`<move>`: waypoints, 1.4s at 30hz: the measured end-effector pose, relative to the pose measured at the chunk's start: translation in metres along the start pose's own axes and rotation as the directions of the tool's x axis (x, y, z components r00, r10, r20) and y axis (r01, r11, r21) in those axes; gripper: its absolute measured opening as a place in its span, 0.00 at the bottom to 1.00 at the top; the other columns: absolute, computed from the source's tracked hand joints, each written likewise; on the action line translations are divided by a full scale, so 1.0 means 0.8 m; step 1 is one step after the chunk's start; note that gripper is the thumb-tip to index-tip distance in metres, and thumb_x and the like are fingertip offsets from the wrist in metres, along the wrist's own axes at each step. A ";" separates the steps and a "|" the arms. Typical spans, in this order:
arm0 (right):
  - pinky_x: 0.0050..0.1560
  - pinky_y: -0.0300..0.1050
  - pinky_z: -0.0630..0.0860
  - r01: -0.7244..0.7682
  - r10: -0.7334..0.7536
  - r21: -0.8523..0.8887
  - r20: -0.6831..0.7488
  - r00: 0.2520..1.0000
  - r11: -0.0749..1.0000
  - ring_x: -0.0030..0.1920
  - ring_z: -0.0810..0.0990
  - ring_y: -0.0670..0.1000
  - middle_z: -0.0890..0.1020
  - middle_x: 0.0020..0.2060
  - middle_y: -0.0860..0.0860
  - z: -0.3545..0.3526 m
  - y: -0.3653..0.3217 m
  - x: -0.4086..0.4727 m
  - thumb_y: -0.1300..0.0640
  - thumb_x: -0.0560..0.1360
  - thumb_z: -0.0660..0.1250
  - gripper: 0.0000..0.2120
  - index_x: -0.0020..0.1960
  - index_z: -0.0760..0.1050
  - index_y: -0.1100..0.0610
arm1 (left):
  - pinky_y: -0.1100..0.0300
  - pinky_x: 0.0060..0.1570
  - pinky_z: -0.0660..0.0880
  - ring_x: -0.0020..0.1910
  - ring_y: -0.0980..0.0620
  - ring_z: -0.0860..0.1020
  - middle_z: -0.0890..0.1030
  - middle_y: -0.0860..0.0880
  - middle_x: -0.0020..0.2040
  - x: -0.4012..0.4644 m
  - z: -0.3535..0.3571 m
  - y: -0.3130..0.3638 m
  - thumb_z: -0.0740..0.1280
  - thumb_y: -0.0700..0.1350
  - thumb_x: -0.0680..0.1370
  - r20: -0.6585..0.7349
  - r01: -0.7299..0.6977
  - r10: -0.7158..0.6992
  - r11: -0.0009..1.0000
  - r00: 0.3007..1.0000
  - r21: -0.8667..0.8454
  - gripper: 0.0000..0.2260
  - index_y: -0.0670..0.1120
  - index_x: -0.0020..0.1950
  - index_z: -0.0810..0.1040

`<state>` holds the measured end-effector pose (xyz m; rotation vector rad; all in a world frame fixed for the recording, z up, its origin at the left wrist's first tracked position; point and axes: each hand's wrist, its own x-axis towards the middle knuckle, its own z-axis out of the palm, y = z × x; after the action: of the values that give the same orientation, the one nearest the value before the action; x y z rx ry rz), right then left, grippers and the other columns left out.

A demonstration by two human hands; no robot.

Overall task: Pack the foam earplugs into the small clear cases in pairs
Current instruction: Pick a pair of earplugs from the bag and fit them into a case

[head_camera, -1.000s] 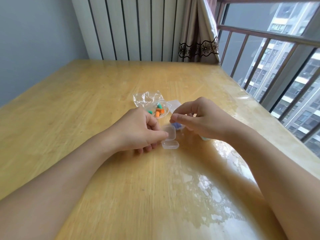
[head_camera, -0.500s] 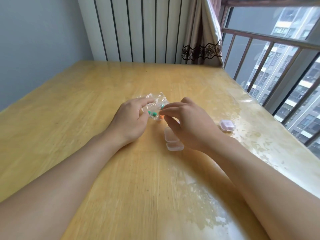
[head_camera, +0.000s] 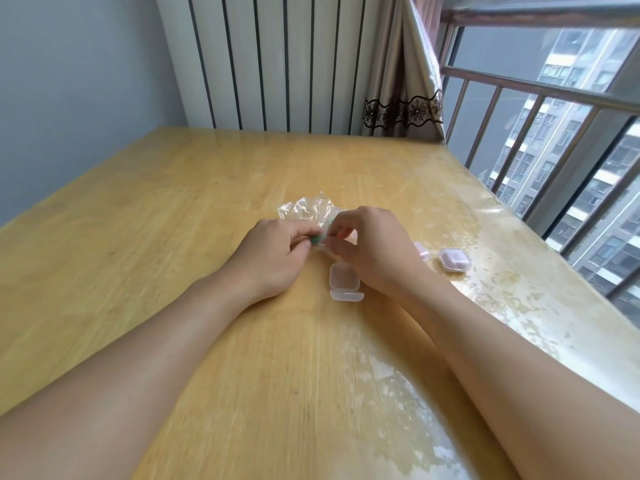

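Note:
A crumpled clear plastic bag (head_camera: 304,209) of foam earplugs lies at the table's middle. My left hand (head_camera: 273,258) pinches the bag's near end, where a green earplug (head_camera: 316,240) shows through the plastic. My right hand (head_camera: 374,251) meets it from the right, fingers curled at the bag's mouth; what they hold is hidden. An open, empty small clear case (head_camera: 343,280) lies just below my right hand. A closed case (head_camera: 454,259) sits to the right, and another case (head_camera: 421,250) peeks out behind my right wrist.
The wooden table (head_camera: 173,220) has a glossy, patchy right side. A white ribbed wall and a curtain (head_camera: 401,81) stand at the far edge. A railing and window (head_camera: 554,140) run along the right edge.
Both hands left the open case and moved up to the earplug bag. A closed case came into view on the right. Now both hands close in on the bag's near end.

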<state>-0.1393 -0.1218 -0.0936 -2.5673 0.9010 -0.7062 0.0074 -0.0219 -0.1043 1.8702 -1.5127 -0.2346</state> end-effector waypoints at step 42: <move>0.52 0.54 0.77 -0.307 0.093 0.690 0.329 0.940 0.656 0.44 0.84 0.54 0.86 0.53 0.61 -0.076 0.012 -0.032 0.69 0.77 0.67 0.09 0.54 0.83 0.61 | 0.78 0.49 0.66 0.52 0.58 0.76 0.80 0.54 0.56 -0.008 -0.001 0.017 0.77 0.50 0.71 -0.146 -0.111 0.125 0.989 0.981 0.100 0.20 0.51 0.62 0.79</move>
<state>-0.1948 -0.1211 -0.0566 -1.7381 0.6169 -0.4930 -0.0047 -0.0169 -0.0971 1.8164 -1.5455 0.0329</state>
